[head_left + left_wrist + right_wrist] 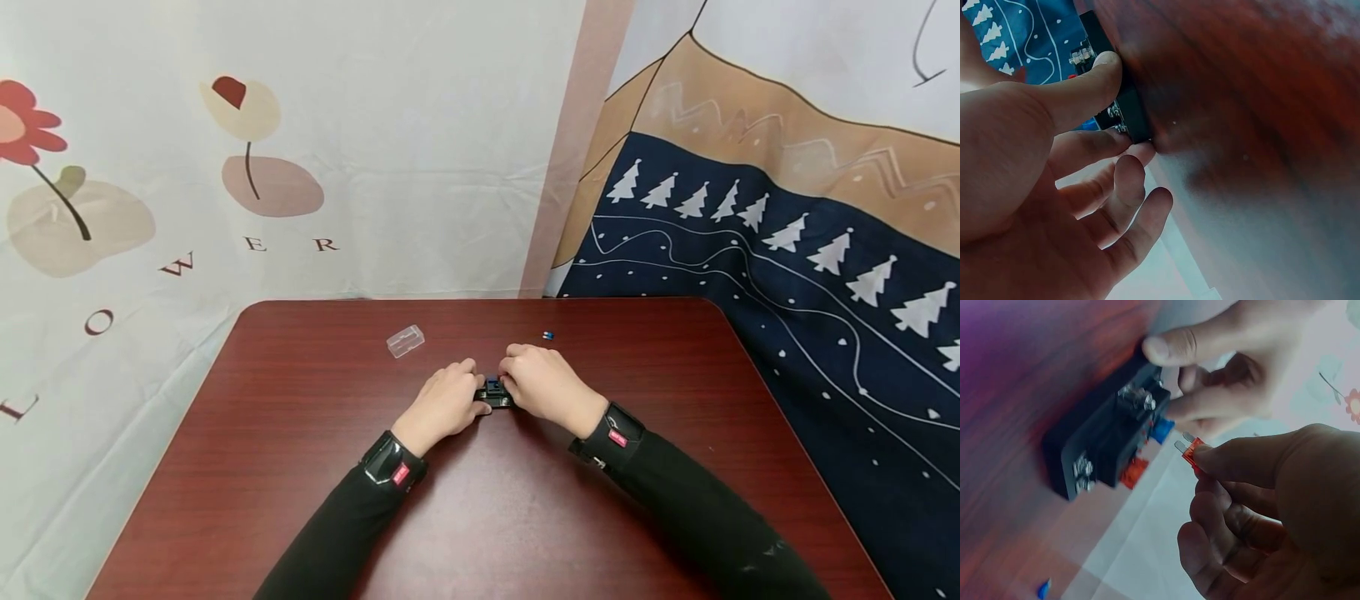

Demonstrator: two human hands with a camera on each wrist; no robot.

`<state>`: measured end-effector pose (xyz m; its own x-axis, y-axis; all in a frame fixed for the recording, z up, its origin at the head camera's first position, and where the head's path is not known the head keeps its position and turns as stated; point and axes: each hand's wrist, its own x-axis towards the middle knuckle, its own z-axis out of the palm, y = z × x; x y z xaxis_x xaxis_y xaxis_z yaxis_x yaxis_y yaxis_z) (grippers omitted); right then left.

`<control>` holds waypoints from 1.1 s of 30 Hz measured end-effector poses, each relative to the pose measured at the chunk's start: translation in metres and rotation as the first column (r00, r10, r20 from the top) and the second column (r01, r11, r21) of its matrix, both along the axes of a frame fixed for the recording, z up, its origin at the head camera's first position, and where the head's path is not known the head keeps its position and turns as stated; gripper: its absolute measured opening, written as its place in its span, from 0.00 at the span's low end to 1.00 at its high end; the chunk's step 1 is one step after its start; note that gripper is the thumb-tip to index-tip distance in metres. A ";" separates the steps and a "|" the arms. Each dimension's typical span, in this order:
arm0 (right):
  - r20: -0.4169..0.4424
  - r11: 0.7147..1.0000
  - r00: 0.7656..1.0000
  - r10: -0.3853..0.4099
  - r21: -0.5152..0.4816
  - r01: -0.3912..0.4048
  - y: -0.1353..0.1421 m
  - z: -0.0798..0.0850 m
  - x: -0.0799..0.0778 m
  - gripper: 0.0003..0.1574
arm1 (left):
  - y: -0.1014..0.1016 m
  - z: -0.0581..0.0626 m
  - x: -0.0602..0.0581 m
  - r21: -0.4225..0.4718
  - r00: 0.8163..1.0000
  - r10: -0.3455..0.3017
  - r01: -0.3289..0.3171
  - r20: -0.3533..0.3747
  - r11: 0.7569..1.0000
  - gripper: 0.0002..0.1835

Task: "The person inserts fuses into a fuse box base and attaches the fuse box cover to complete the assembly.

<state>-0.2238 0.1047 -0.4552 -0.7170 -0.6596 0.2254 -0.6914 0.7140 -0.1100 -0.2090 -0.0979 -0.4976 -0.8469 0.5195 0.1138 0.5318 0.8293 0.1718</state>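
Note:
A black fuse block (1075, 447) with metal screw terminals lies on the table, in front of the person. My left hand (444, 400) steadies it at its left end, thumb on the near side and fingers at the far side. In the right wrist view, a red blade fuse (1134, 473) and a blue blade fuse (1162, 430) stick out of the block. My right hand (546, 382) pinches another red blade fuse (1190, 456) between thumb and index finger. Its two metal prongs point toward the block, a small gap away from it.
A clear plastic case (406, 341) lies farther back on the left of the brown table (315, 500). Small blue pieces (548, 335) lie behind the right hand, near the table's back edge. Printed cloth (450, 150) hangs beyond that edge.

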 end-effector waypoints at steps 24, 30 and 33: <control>-0.013 0.998 0.999 0.040 0.041 -0.039 -0.014 -0.021 -0.003 0.06 | 0.002 -0.001 -0.001 -0.006 1.000 -0.001 0.001 0.026 1.000 0.19; -0.014 0.997 0.998 0.055 0.051 -0.054 -0.014 -0.020 -0.003 0.08 | 0.002 0.000 0.000 0.001 1.000 -0.003 0.003 0.025 1.000 0.18; -0.007 0.997 0.998 0.060 0.050 -0.060 -0.015 -0.018 -0.002 0.09 | 0.002 0.000 0.000 0.003 1.000 -0.002 0.002 0.022 1.000 0.18</control>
